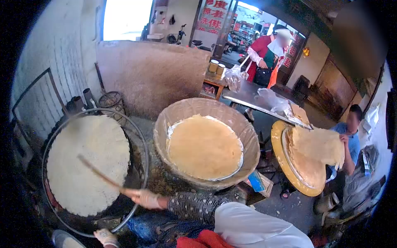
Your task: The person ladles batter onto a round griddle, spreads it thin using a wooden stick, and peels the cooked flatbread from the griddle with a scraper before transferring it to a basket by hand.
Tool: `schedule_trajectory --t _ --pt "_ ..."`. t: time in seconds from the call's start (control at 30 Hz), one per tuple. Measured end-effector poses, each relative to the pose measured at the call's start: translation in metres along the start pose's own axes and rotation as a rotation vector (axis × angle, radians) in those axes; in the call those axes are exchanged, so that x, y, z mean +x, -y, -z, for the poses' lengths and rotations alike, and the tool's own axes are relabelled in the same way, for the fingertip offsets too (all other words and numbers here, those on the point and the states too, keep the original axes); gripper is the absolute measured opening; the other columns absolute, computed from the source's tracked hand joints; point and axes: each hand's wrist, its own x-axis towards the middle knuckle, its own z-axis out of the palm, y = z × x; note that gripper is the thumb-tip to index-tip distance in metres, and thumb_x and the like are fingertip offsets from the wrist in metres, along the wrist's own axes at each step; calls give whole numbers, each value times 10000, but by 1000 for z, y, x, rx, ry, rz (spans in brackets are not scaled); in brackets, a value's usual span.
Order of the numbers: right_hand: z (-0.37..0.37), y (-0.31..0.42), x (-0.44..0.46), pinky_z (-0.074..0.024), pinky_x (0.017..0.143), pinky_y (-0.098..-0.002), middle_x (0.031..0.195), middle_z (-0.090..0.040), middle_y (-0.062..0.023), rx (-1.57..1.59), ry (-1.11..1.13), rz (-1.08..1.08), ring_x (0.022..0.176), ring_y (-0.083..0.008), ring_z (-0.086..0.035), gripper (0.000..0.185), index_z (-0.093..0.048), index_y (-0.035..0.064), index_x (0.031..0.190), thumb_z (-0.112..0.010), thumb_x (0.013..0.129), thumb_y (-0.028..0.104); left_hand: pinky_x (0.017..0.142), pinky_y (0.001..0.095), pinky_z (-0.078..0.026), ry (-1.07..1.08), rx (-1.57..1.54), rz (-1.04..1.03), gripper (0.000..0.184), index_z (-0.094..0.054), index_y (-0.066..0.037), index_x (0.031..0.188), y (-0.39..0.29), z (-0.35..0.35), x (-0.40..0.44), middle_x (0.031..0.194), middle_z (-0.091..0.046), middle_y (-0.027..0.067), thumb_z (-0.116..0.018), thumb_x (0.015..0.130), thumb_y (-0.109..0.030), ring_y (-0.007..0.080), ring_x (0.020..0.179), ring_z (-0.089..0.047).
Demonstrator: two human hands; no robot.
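A long, thin wooden scraper (99, 171) reaches over a pale round flatbread (89, 161) that covers most of the griddle. My right hand (143, 199), in a light glove, is closed around the scraper's near end. Around the griddle runs a raised metal ring (147, 165). My left hand (106, 238), also gloved, is low in the view beside the ring's near edge. Its fingers look curled, and whatever they may hold is hidden. Left of it, a metal bowl (66, 239) is cut off by the view's lower edge.
A large lined basket (248, 165) holds browned round flatbreads (204, 146). To the right, a seated person (351, 140) lifts a flatbread sheet (318, 144) above a round yellow board (279, 155). Another person (264, 58) stands behind a metal table (248, 93) with plastic bags. A low wall (153, 76) stands beyond the griddle.
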Motion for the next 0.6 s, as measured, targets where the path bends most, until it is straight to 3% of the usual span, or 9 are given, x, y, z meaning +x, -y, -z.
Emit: schedule_trajectory --t 0.03,0.1,0.17,0.2,0.23,0.33,0.4,0.5,0.6 --pt "-18 2 -7 -443 995 -315 1290 -602 -132 43 27 77 1139 -243 -586 481 -463 107 1412 -498 934 140 1022 400 -316 140 -5 148 374 -714 -199 1083 -26 -65 49 1083 -692 -18 -645 799 -433 178 1153 -576" --pt "-46 24 -15 -459 975 -320 1182 -660 -124 -37 269 -303 1064 -236 -628 447 -504 130 1384 -504 938 146 824 353 -470 -167 -185 -31 275 -710 -224 981 -67 4 3 1046 -701 22 -619 826 -432 190 936 -675" --pt "-61 57 -26 -488 928 -332 1086 -682 -86 -81 184 -46 972 -208 -640 408 -571 124 1319 -592 930 246 774 316 -510 5 -912 -24 192 -653 -122 995 -113 -10 12 914 -657 39 -576 868 -243 211 796 -653" --pt "-48 74 -31 -479 946 -327 1168 -652 -85 212 292 -188 1055 -199 -611 412 -598 91 1273 -629 915 293 827 404 -491 -290 -516 -132 272 -623 -109 1082 -137 -51 30 949 -637 67 -613 848 -246 246 882 -620" --pt "-33 70 -23 -485 910 -327 1127 -645 -82 27 235 -32 1011 -191 -602 359 -606 75 1224 -601 926 275 879 493 -471 -516 -86 -246 379 -593 -96 1170 -135 -87 23 984 -617 95 -651 828 -249 282 967 -587" --pt "23 56 7 -501 765 -323 994 -625 -68 -814 -169 443 851 -173 -569 240 -620 38 1131 -513 958 165 1089 600 -229 -561 -601 -485 618 -486 -57 1296 -94 14 -91 1351 -434 196 -688 796 -360 374 1279 -386" --pt "55 28 17 -475 692 -287 841 -598 -36 168 -355 -152 772 -142 -547 285 -606 25 1218 -528 974 150 1078 561 -256 -511 -671 -363 625 -503 -59 1299 -68 1 -116 1304 -481 182 -698 769 -328 369 1251 -412" --pt "43 17 31 -495 666 -274 900 -654 7 232 -244 -474 750 -98 -560 394 -563 108 1341 -566 948 76 1029 514 -346 -501 -788 -205 578 -520 -41 1259 -33 -26 -133 1263 -508 187 -716 767 -271 382 1166 -475" --pt "-18 -8 19 -490 730 -231 1016 -674 -4 105 -46 -132 839 -78 -571 387 -569 98 1335 -589 949 97 992 476 -389 -584 -852 -162 492 -526 -31 1228 -13 -23 -126 1216 -542 187 -685 807 -229 379 1125 -508"
